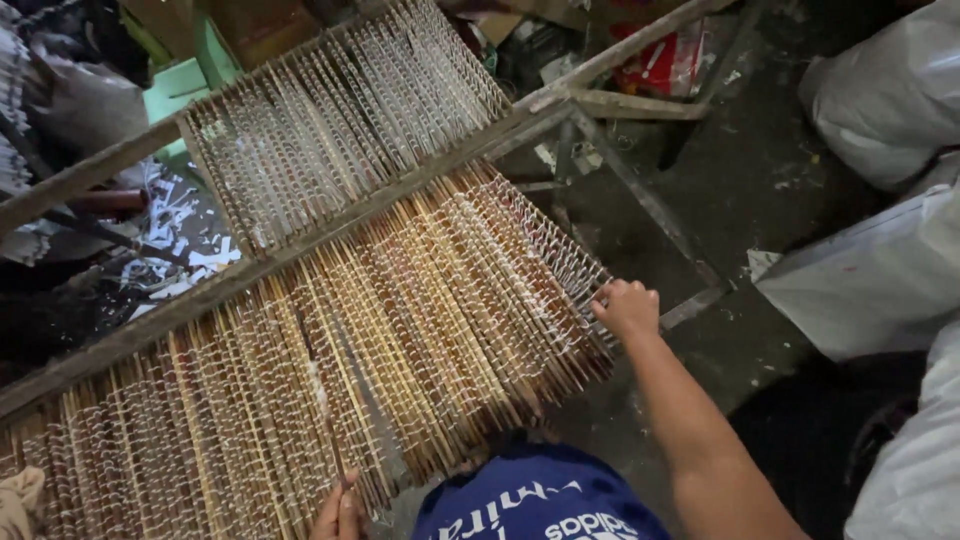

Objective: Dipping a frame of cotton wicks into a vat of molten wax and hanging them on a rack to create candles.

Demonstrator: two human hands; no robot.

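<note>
— What do the hands have in the head view?

— The right hand [627,308] is curled shut on the right edge of a rack of bamboo sticks [400,320], fingers hooked over the stick ends; the left hand [338,515] shows only at the bottom edge of the picture, its fingers against the near edge of the same rack, though whether it grips I cannot tell.

— Which way do the sticks run?

— Their long axes run from the near edge up and away, leaning slightly left; they lie side by side in a flat sheet, each one ringed with small pale loops along its length; the sheet itself stretches from the lower left corner to the right hand.

— What carries it?

— A grey wooden frame [300,250]; one beam crosses diagonally over the sticks from the left edge up to the right; beyond that beam lies a second rack [330,130] of the same kind, paler and whiter.

— And the room?

— A dark, dirty concrete floor [740,170] under the frame; white paper scraps [180,230] scattered to the left; big white sacks [880,270] against the right side; a red package [665,60] at the top, past the frame; a pale green box [175,90] at the upper left; a blue shirt [530,500] with white lettering at the bottom.
</note>
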